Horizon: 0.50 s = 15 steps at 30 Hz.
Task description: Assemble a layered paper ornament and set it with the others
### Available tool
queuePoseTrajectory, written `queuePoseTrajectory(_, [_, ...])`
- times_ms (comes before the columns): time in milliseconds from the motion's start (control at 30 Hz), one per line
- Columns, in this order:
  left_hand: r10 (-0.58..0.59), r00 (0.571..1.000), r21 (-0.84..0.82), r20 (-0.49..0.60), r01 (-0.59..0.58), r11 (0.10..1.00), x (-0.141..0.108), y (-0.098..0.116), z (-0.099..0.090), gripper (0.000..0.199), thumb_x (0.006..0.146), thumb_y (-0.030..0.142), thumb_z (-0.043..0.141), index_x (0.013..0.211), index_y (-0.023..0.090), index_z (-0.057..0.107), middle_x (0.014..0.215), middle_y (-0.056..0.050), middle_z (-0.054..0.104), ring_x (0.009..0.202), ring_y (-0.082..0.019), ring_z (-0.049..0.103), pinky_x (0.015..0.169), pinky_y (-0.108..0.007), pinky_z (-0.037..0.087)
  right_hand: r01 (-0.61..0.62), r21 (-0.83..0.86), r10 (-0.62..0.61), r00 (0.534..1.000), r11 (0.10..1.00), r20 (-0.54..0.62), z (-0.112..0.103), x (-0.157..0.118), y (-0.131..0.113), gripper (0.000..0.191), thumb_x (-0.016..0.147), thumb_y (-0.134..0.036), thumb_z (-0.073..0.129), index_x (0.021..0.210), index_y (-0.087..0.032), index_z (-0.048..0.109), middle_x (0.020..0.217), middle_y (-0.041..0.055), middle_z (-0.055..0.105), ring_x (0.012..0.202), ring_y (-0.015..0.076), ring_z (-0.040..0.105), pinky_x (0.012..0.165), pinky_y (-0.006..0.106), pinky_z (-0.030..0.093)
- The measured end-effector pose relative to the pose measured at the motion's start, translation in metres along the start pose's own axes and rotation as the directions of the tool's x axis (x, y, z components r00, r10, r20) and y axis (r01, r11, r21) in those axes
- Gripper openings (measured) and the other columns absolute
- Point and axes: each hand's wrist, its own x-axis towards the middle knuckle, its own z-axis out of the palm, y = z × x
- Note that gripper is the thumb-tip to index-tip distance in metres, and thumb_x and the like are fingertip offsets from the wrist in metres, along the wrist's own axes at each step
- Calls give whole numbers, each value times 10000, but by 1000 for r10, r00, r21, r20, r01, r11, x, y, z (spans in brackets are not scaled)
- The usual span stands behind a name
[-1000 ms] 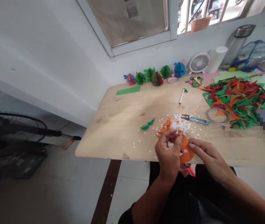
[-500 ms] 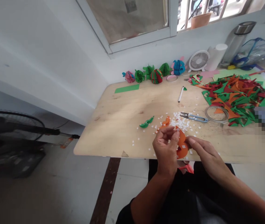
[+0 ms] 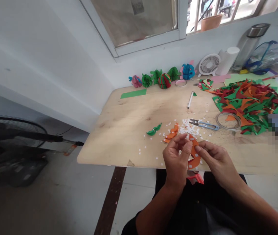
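Observation:
An orange paper piece [image 3: 195,158] with small white squares on it is held between my two hands near the table's front edge. My left hand [image 3: 176,158] pinches its left side between thumb and fingers. On its right side, the thumb and fingers of my right hand [image 3: 214,158] grip the paper. Just beyond my left hand lies another orange paper piece [image 3: 172,133], with a green paper piece [image 3: 154,129] to its left. Small white squares [image 3: 186,128] are scattered around them. Blue-handled snips [image 3: 206,125] rest beyond my right hand.
A tape roll [image 3: 228,121] sits beside a large heap of coloured paper scraps [image 3: 248,101] at the right. Farther back are a white pen [image 3: 190,100], a green strip [image 3: 133,94], several paper ornaments [image 3: 164,81], a small fan [image 3: 209,64] and a steel-capped bottle [image 3: 248,49].
Both hands have shifted slightly to the right with the orange paper, which is turned a little. More of the orange piece lying on the table now shows.

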Motion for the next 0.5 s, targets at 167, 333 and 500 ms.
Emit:
queuePoseTrajectory(167, [-69,998,18,9,69,997,3,-2,-1,206,697,280,751,864,167,710,756,-14,676,687,-107,605,659,-214,481,6,-5,-6,999,1000,38,0,-1,0,328,839,-481,583,700,-189,639,640,22,607,609,159,534,576,265,446])
queuePoseTrajectory(333, [-66,997,26,-29,67,997,5,-2,2,134,685,247,740,781,163,699,736,-6,685,654,-99,594,659,-220,462,22,-2,-22,999,1000,31,1,-2,1,315,836,-463,592,686,-190,637,629,12,588,598,149,511,567,257,434])
queuePoseTrajectory(500, [-40,999,17,-32,40,999,5,2,2,80,687,214,724,728,160,681,700,0,680,653,-100,602,663,-219,462,15,-29,-14,999,999,31,1,-2,1,323,834,-464,584,671,-189,625,612,7,562,595,147,489,568,258,417])
